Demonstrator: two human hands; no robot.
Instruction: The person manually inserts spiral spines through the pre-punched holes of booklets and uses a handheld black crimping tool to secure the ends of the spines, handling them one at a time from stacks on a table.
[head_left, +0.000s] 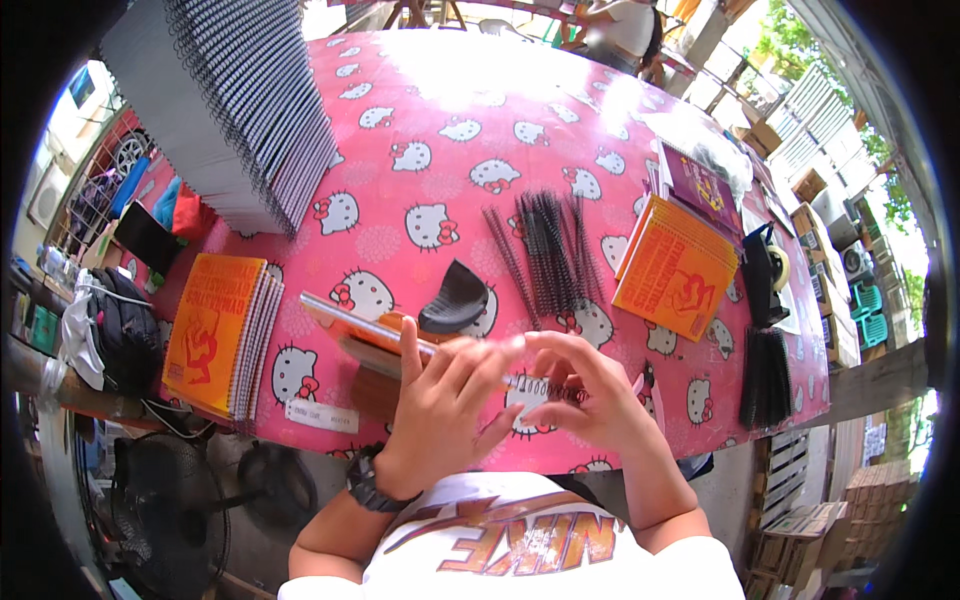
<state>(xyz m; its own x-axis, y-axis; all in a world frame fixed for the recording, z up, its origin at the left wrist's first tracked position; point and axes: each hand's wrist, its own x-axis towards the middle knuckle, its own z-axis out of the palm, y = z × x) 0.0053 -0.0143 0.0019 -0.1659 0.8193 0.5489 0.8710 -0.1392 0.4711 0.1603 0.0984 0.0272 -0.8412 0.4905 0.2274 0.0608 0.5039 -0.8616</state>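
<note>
At the table's near edge my left hand (440, 405), with a black watch on its wrist, is closed on an orange-covered notebook (365, 325) tilted edge-up; its thumb stands out to the right. My right hand (590, 385) faces it, thumb and fingers curled around a thin black spiral binding coil (550, 387). The coil's left end comes close to my left fingertips; whether it touches the notebook is hidden. A brown block (375, 390) sits under the notebook. Just beyond my hands lie a black curved object (457, 298) and a bunch of black coils (550, 250).
A tall stack of spiral-bound pads (240, 110) rises at the far left. Orange notebooks are piled at left (215, 330) and right (680, 265), near a purple booklet (700, 185). A tape dispenser (768, 265) and more coils (767, 375) line the right edge. A fan (170, 500) stands below left.
</note>
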